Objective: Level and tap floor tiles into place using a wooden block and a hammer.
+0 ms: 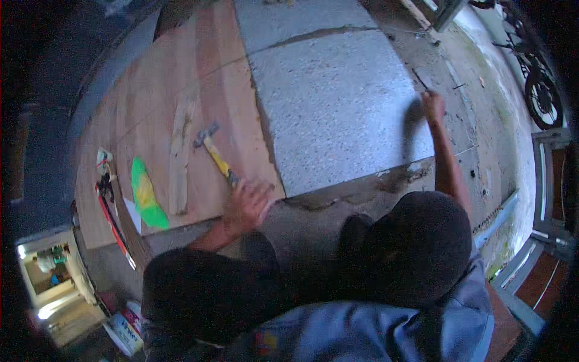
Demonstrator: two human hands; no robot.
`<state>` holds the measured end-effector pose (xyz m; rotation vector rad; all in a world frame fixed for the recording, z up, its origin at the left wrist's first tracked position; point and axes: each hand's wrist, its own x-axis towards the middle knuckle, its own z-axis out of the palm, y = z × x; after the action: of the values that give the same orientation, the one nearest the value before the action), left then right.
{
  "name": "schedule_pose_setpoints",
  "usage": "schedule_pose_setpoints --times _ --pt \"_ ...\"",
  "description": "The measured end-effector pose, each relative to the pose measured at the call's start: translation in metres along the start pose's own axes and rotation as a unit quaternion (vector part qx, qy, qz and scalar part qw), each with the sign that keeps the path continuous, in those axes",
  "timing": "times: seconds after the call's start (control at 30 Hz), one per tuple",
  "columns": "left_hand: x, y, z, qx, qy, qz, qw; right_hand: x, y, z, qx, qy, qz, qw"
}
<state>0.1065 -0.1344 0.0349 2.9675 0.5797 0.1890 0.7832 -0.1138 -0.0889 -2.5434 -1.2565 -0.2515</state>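
Note:
My left hand (pixel 247 204), a little blurred, lies low over the near edge of a wooden board with its fingers stretched out. At its fingertips is the handle end of a hammer (pixel 218 158) with a yellow grip, whose grey head points away from me. Whether the hand touches the handle is unclear. Farther right, my right hand (pixel 433 107) is closed in a fist at the right edge of a pale speckled slab (pixel 338 108). A thin dark rod (pixel 420 79) sticks out from its far side; the rest of it is hidden in the fist.
On the wooden board (pixel 151 102) lie a wood strip (pixel 180 157), a green and yellow leaf-shaped piece (pixel 146 194) and a red-edged long tool (pixel 114 223). A packet (pixel 125 330) stands lower left. Rough ground runs along a wall at right, with a motorcycle wheel (pixel 543 101) beyond.

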Motion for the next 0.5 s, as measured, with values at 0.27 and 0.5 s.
schedule_pose_setpoints --times 0.27,0.5 --pt "-0.013 -0.01 -0.015 0.025 0.024 -0.072 0.997 -0.008 -0.029 -0.047 0.153 -0.055 0.004 0.987" --pt "-0.026 -0.02 -0.012 0.026 0.049 -0.139 0.989 -0.043 -0.109 -0.071 0.221 -0.102 -0.099 0.965"
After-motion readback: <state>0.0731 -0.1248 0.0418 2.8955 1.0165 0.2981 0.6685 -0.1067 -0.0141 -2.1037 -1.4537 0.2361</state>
